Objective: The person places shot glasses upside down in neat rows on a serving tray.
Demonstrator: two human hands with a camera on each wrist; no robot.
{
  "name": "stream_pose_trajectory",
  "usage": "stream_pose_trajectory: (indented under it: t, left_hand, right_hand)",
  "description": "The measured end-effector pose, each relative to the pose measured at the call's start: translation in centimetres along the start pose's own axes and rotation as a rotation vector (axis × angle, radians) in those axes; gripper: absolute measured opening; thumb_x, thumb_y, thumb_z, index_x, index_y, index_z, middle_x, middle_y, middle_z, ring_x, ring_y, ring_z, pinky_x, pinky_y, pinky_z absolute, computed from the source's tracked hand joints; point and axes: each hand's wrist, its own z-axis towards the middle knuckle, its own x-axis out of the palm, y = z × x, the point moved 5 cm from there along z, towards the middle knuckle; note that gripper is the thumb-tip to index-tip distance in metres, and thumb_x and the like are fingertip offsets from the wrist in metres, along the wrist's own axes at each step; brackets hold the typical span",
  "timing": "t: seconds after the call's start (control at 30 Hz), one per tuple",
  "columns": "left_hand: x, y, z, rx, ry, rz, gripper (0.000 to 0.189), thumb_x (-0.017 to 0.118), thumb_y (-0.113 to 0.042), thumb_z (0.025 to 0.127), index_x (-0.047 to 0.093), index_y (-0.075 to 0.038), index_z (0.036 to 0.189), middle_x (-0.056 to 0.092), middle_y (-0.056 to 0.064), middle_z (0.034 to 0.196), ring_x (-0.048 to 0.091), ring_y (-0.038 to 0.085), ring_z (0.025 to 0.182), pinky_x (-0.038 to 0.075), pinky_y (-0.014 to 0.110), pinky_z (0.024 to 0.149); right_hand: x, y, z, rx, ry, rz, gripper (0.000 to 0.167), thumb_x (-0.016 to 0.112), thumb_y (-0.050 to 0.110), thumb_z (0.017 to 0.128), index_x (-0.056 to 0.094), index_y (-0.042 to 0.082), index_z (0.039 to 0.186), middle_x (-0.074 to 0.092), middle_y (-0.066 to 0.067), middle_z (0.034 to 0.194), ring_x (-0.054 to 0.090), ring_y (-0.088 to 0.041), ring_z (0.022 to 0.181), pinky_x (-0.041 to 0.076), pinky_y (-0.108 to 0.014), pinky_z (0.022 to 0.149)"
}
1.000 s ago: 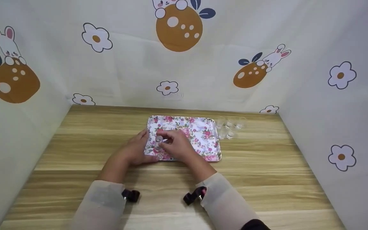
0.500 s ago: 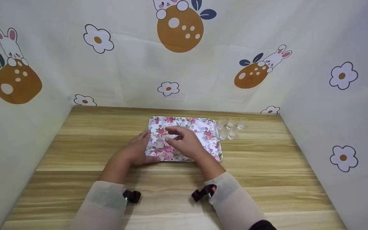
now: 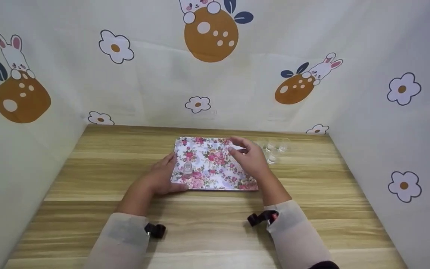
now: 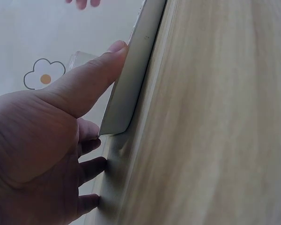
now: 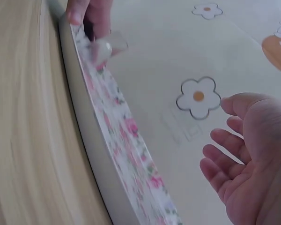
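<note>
A floral tray (image 3: 215, 170) with pink roses lies on the wooden table. My left hand (image 3: 161, 175) holds its front left corner; in the left wrist view the thumb (image 4: 96, 77) lies over the front rim and the fingers are at the left end. One small clear cup (image 3: 187, 169) stands on the tray near that hand, also visible in the right wrist view as a clear cup (image 5: 107, 48). Above the tray's right part is my right hand (image 3: 251, 158), holding nothing, fingers loosely bent and apart. Several clear cups (image 3: 271, 157) stand just right of the tray, partly hidden by this hand.
The wood-grain table (image 3: 207, 224) extends in front of the tray and to both sides. Pale cloth walls (image 3: 155, 82) printed with flowers, rabbits and oranges enclose the back and sides.
My right hand has let go of the small clear cup, which now stands on the tray, and has moved right across the tray. My left hand has stayed at the tray's corner.
</note>
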Motion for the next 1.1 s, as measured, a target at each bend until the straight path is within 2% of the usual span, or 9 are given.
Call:
stream_pose_trajectory:
  t: [0.1, 0.37, 0.47, 0.53, 0.63, 0.73, 0.9, 0.97, 1.1]
  left_hand:
    - [0.0, -0.1, 0.0, 0.009, -0.004, 0.002, 0.13, 0.08, -0.068, 0.086, 0.003, -0.011, 0.173, -0.004, 0.008, 0.184, 0.005, 0.047, 0.167, 0.015, 0.065, 0.136]
    - [0.1, -0.3, 0.0, 0.027, -0.008, 0.029, 0.132, 0.08, -0.07, 0.085, 0.003, -0.008, 0.173, -0.001, 0.01, 0.183, 0.009, 0.048, 0.167, 0.015, 0.066, 0.135]
    - [0.0, -0.2, 0.0, 0.019, -0.011, 0.022, 0.133, 0.081, -0.07, 0.084, 0.003, -0.009, 0.173, -0.001, 0.01, 0.184, 0.009, 0.048, 0.167, 0.014, 0.066, 0.135]
    - [0.0, -0.1, 0.0, 0.017, -0.014, 0.023, 0.133, 0.081, -0.07, 0.083, 0.003, -0.01, 0.173, -0.002, 0.009, 0.184, 0.008, 0.047, 0.167, 0.013, 0.065, 0.136]
    - [0.0, -0.1, 0.0, 0.017, -0.013, 0.03, 0.133, 0.08, -0.072, 0.083, 0.004, -0.009, 0.173, -0.001, 0.01, 0.184, 0.009, 0.048, 0.167, 0.014, 0.066, 0.135]
    - [0.0, -0.1, 0.1, 0.017, -0.011, 0.034, 0.133, 0.078, -0.074, 0.084, 0.004, -0.009, 0.173, -0.001, 0.01, 0.183, 0.008, 0.048, 0.167, 0.013, 0.066, 0.135]
    - [0.0, 0.0, 0.0, 0.009, -0.004, 0.031, 0.132, 0.078, -0.073, 0.084, 0.004, -0.01, 0.173, -0.003, 0.009, 0.184, 0.006, 0.047, 0.167, 0.01, 0.066, 0.136]
    - [0.0, 0.0, -0.1, 0.006, -0.003, 0.024, 0.132, 0.079, -0.072, 0.084, 0.003, -0.01, 0.173, -0.004, 0.009, 0.184, 0.005, 0.047, 0.167, 0.009, 0.066, 0.136]
    - [0.0, -0.1, 0.0, 0.014, -0.006, 0.024, 0.132, 0.079, -0.071, 0.085, 0.003, -0.009, 0.173, -0.003, 0.01, 0.184, 0.006, 0.047, 0.167, 0.011, 0.066, 0.136]
  right_hand:
    - [-1.9, -1.1, -0.2, 0.025, -0.036, -0.001, 0.044, 0.076, 0.025, 0.101, 0.069, 0.013, 0.142, 0.071, -0.012, 0.143, 0.073, -0.03, 0.116, 0.064, -0.038, 0.095]
    - [-7.0, -3.4, -0.3, 0.088, -0.13, -0.011, 0.044, 0.073, 0.025, 0.103, 0.066, 0.011, 0.144, 0.069, -0.012, 0.145, 0.068, -0.029, 0.128, 0.06, -0.036, 0.103]
    - [-8.6, -3.9, -0.1, 0.091, -0.17, -0.004, 0.045, 0.073, 0.025, 0.103, 0.066, 0.01, 0.145, 0.069, -0.013, 0.146, 0.069, -0.031, 0.128, 0.06, -0.03, 0.101]
    - [-9.5, -4.3, 0.0, 0.089, -0.201, -0.01, 0.046, 0.073, 0.024, 0.103, 0.065, 0.008, 0.145, 0.068, -0.014, 0.147, 0.068, -0.031, 0.13, 0.057, -0.021, 0.101]
    - [-10.6, -5.1, 0.2, 0.113, -0.233, -0.008, 0.047, 0.073, 0.022, 0.102, 0.064, 0.007, 0.146, 0.067, -0.015, 0.149, 0.068, -0.032, 0.13, 0.056, -0.017, 0.097]
    - [-11.6, -5.9, 0.4, 0.145, -0.26, -0.018, 0.048, 0.073, 0.021, 0.102, 0.063, 0.006, 0.147, 0.066, -0.014, 0.151, 0.067, -0.033, 0.13, 0.056, -0.024, 0.101]
    - [-12.8, -7.1, 0.4, 0.173, -0.308, -0.033, 0.051, 0.073, 0.019, 0.101, 0.062, 0.006, 0.149, 0.06, -0.015, 0.157, 0.059, -0.035, 0.141, 0.049, -0.049, 0.12]
    - [-13.3, -7.6, 0.4, 0.172, -0.332, -0.044, 0.052, 0.073, 0.018, 0.101, 0.061, 0.005, 0.15, 0.058, -0.016, 0.159, 0.054, -0.034, 0.148, 0.044, -0.053, 0.124]
    - [-14.2, -8.9, 0.3, 0.189, -0.385, -0.053, 0.056, 0.072, 0.016, 0.101, 0.056, 0.004, 0.153, 0.055, -0.017, 0.162, 0.047, -0.032, 0.155, 0.04, -0.052, 0.128]
